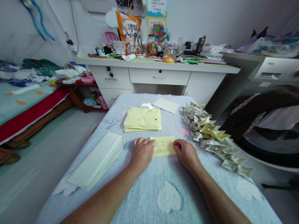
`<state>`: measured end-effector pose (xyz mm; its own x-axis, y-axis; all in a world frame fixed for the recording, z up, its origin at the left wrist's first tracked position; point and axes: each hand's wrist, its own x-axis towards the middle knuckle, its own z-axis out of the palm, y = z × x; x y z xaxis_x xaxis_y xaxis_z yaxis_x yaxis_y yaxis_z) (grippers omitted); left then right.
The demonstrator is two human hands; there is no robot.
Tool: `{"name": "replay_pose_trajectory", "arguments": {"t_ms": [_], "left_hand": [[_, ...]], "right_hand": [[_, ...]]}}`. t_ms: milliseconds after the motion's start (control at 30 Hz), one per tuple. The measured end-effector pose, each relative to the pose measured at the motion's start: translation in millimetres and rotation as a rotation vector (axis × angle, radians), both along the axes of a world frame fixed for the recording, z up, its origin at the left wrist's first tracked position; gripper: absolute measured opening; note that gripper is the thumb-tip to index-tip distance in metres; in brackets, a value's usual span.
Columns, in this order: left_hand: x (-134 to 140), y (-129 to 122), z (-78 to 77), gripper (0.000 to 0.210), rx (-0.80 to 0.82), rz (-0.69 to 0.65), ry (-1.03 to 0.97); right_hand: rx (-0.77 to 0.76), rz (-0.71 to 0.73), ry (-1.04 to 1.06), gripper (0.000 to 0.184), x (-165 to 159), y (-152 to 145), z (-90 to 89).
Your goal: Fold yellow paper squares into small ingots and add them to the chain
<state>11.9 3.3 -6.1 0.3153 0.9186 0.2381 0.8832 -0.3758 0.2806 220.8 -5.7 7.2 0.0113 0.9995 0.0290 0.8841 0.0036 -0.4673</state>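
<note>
A yellow sheet of paper (pixel 163 147), looking folded and faintly marked, lies on the cloth-covered table between my hands. My left hand (pixel 143 152) pinches its left edge with the thumb on top. At its right edge, my right hand (pixel 186 151) grips the paper between thumb and curled fingers. Just beyond lies a stack of yellow paper squares (pixel 142 119) with crease lines on the top one. To the left rests a pile of long, pale folded paper (pixel 98 160). Folded paper shapes (pixel 211 133), grey and gold, stand in rows along the right side.
A pale card (pixel 165 105) and a crumpled white tissue (pixel 146 106) lie at the table's far end. Behind stands a white desk (pixel 161 76) crowded with jars and packets. A bed (pixel 30 102) is at left, a front-loading washing machine (pixel 272 70) at right.
</note>
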Motion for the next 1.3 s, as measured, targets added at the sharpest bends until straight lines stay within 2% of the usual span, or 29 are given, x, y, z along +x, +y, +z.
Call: {"name": "replay_pose_trajectory", "arguments": {"t_ms": [633, 800, 967, 1133, 1300], "left_hand": [[1.2, -2.1, 3.9, 0.026, 0.018, -0.005, 0.058], [3.2, -4.9, 9.7, 0.024, 0.038, 0.052, 0.057], [4.6, -2.6, 9.9, 0.027, 0.032, -0.049, 0.041], [3.0, 0.0, 7.6, 0.031, -0.019, -0.132, 0.002], [4.1, -2.6, 12.6, 0.024, -0.031, -0.12, -0.038]], "right_hand": [[0.031, 0.022, -0.083, 0.018, -3.6, -0.2, -0.4], [0.021, 0.026, -0.125, 0.017, -6.2, -2.2, 0.7], [0.07, 0.038, -0.229, 0.02, -10.8, -3.7, 0.0], [0.137, 0.207, -0.257, 0.027, -13.2, 0.9, -3.7], [0.125, 0.183, -0.278, 0.016, -19.1, 0.5, -1.6]]}}
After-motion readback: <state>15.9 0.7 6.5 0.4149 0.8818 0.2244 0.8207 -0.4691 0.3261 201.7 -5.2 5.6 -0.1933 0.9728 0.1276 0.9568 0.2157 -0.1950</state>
